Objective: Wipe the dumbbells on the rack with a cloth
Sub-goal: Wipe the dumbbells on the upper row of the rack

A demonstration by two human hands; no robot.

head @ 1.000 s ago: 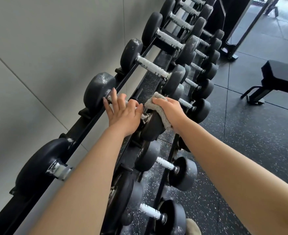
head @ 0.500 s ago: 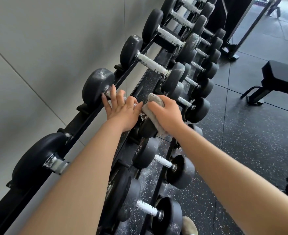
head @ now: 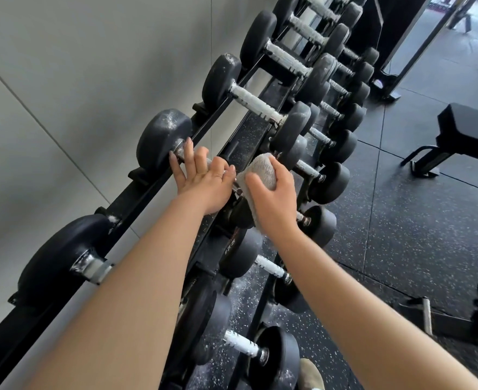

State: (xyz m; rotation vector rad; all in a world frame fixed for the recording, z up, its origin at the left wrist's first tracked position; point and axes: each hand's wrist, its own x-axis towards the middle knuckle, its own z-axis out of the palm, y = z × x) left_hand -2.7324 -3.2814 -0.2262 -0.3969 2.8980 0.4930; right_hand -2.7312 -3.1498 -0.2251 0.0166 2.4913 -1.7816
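Head view: a long black rack point(head: 147, 196) runs from the lower left of the frame to the top centre, against a grey wall point(head: 63, 80), and it carries rows of black dumbbells point(head: 263, 105) with pale knurled handles. Both bare arms reach in from the bottom edge and meet near the middle of the frame.

The left hand point(head: 204, 180) lies on the handle of one top-row dumbbell point(head: 163, 137), just beside its far round head. Its grip is loose: the fingers point(head: 188, 152) stretch mostly straight across the bar and are not wrapped round it as far as can be seen.

The right hand point(head: 273, 199) is just right of the left hand. Its grip is closed round a bunched grey cloth point(head: 259, 168), with the thumb on the near side and the fingers curled over the far side. The cloth is pressed against the near end of the same dumbbell, whose near head is mostly hidden beneath it.

Lower rows of smaller dumbbells sit below and to the right. The floor point(head: 401, 220) is dark and speckled. A black bench point(head: 474, 130) stands at the right edge, and the toe of a shoe point(head: 311, 372) shows at the bottom.
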